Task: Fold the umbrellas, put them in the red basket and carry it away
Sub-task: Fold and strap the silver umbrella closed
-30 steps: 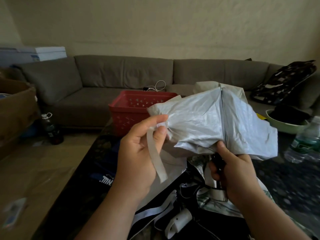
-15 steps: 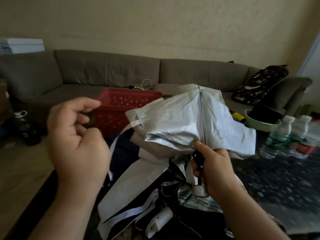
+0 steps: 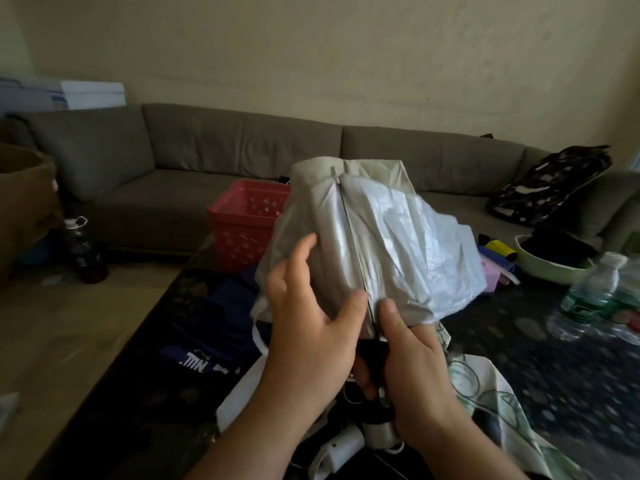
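On the far side of the dark table [image 3: 540, 344], just in front of the grey sofa [image 3: 194, 157], stands the red basket [image 3: 242, 223], its perforated walls showing and its inside partly hidden by the silver umbrella [image 3: 391, 244]; what it holds cannot be told. To the right sits a pale green bowl [image 3: 540, 268] with a dark bundle lying in it, and nearer the edge stand clear water bottles [image 3: 588, 296]. The umbrella is held up over the table, between the camera and the basket, its canopy half-collapsed and crumpled, its long axis running upright and leaning slightly away, the tip pointing up toward the sofa and the handle end down. The right hand [image 3: 412, 372] is wrapped round the dark shaft below the canopy. The left hand [image 3: 311, 317] lies against the canopy's left side, fingers spread and loosely bent over the fabric, thumb near the central rib. More umbrellas [image 3: 242, 407], unfolded, lie heaped on the table beneath.
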The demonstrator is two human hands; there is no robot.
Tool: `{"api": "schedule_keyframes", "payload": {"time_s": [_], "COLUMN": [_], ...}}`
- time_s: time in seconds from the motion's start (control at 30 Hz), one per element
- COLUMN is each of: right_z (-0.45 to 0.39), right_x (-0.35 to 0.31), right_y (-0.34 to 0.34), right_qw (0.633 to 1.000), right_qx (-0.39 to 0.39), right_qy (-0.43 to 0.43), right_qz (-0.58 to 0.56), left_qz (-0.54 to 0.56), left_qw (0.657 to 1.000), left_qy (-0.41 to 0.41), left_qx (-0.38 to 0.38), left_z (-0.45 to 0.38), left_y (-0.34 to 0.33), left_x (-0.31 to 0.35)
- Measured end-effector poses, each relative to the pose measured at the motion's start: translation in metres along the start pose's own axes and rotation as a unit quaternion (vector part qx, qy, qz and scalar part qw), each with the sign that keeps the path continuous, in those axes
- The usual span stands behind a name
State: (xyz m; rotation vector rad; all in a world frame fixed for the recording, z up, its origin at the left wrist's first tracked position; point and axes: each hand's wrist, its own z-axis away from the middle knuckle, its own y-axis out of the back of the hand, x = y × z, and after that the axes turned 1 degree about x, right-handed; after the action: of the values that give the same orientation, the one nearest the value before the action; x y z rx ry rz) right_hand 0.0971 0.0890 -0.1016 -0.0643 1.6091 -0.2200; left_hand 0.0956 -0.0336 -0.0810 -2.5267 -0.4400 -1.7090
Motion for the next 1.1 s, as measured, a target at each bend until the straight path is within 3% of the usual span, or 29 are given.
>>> {"api": "schedule_keyframes", "payload": {"time_s": [0.1, 0.37, 0.67, 0.77, 0.83, 0.87, 0.97, 1.03, 1.1], "right_z": [0.002, -0.001, -0.009, -0.008, -0.008, -0.009, -0.013, -0.014, -0.010], "right_x": [-0.002, 0.002, 0.019, 0.011, -0.004, -0.014, -0.031, -0.032, -0.027], "right_y": [-0.010, -0.025, -0.014, 0.013, 0.030, 0.030, 0.021, 0.010, -0.002], "right_qw": [0.997, 0.974, 0.982, 0.957, 0.947, 0.952, 0.987, 0.992, 0.993], "right_qx": [-0.026, -0.129, -0.098, -0.201, -0.256, -0.247, -0.102, -0.084, -0.111], "right_qy": [-0.059, -0.096, -0.154, -0.206, -0.143, -0.096, 0.064, 0.073, 0.025], "right_qz": [-0.042, -0.157, -0.051, 0.027, 0.130, 0.154, 0.104, 0.052, -0.034], "left_qz": [-0.013, 0.026, 0.038, -0.022, -0.074, -0.105, -0.171, -0.194, -0.216], "left_qw": [0.998, 0.997, 0.994, 0.991, 0.985, 0.981, 0.971, 0.965, 0.953], "left_qy": [-0.022, -0.018, 0.001, -0.047, -0.078, -0.094, -0.145, -0.176, -0.207], "left_qx": [0.049, 0.065, 0.104, 0.121, 0.132, 0.135, 0.087, 0.025, -0.047], "left_z": [0.001, -0.002, -0.006, -0.013, -0.019, -0.022, -0.021, -0.015, -0.010], "left_y": [-0.002, 0.009, 0.014, 0.024, 0.031, 0.034, 0.031, 0.022, 0.010], "left_x": [0.002, 0.005, -0.014, -0.016, -0.014, -0.013, -0.008, -0.009, -0.013]}}
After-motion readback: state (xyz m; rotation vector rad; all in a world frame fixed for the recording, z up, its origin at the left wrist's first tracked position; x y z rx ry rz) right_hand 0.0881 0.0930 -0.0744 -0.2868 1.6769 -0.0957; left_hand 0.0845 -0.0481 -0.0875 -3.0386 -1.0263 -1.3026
